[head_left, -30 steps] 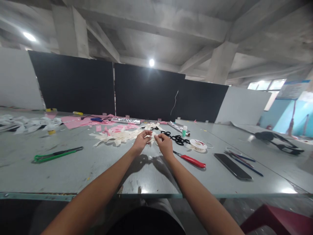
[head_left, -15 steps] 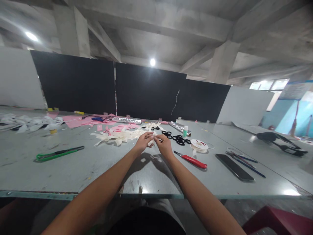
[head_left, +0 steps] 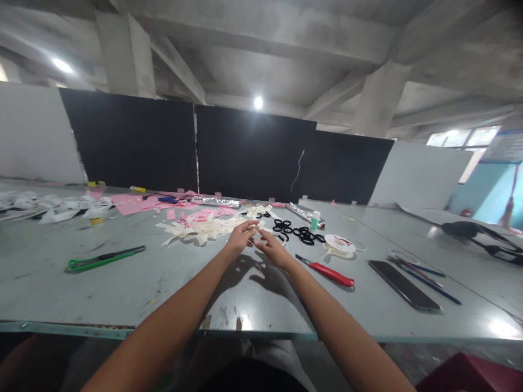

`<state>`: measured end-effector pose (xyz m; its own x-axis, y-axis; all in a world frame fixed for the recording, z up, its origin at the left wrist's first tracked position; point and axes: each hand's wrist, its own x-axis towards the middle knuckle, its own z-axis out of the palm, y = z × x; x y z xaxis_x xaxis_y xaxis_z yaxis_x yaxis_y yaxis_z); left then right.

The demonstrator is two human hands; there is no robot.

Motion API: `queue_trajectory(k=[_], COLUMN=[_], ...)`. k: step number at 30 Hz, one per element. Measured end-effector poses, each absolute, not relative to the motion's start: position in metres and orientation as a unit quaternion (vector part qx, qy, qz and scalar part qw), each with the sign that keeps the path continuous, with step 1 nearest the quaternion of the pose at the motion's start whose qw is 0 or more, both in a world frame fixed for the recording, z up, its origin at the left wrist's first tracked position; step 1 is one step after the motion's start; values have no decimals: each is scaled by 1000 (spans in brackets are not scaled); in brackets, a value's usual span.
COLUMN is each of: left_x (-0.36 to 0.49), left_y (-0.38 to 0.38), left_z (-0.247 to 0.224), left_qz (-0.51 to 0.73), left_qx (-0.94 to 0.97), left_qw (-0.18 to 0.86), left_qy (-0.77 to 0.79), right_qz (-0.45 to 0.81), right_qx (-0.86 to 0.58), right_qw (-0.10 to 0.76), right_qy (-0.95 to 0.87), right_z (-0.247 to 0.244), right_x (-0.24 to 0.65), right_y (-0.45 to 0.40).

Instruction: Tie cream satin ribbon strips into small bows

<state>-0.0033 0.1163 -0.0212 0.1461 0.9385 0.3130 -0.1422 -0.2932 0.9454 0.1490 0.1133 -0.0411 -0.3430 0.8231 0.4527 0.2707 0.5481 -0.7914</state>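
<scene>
Head view: the pale scrap sits right at the fingertips, above the surface, in from the middle of the near edge. Left hand looks pinched on it, so that's the nearer one; right hand is just to its right, fingers loosely parted, can't tell if they touch. Way too small to call its long axis, tbh. Pale strips lie beyond the left hand, towards the far edge.

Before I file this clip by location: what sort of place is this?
Likely a craft workshop, judging by the bare concrete ceiling, and the heaped cream strips and ribbon spool on the worktable.
</scene>
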Motion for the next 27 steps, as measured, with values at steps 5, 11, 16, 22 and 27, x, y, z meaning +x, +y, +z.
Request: queue_trajectory(k=[5, 11, 16, 22, 27], left_x=[-4, 4, 6, 2, 3], left_y=[118, 117, 117, 116, 116], left_z=[-22, -24, -23, -23, -26], left_qz=[544, 555, 566, 544, 520], left_qx=[616, 607, 599, 606, 614], left_qw=[478, 482, 479, 483, 503], left_qy=[311, 303, 302, 321, 316], right_qz=[512, 382, 332, 371, 371], right_qx=[-292, -374, -370, -328, -309], right_qw=[500, 543, 570, 556, 480], right_qy=[-634, -647, -654, -668, -732], right_z=[-33, -32, -33, -32, -36], right_x=[144, 146, 147, 145, 141], right_y=[101, 106, 110, 105, 104])
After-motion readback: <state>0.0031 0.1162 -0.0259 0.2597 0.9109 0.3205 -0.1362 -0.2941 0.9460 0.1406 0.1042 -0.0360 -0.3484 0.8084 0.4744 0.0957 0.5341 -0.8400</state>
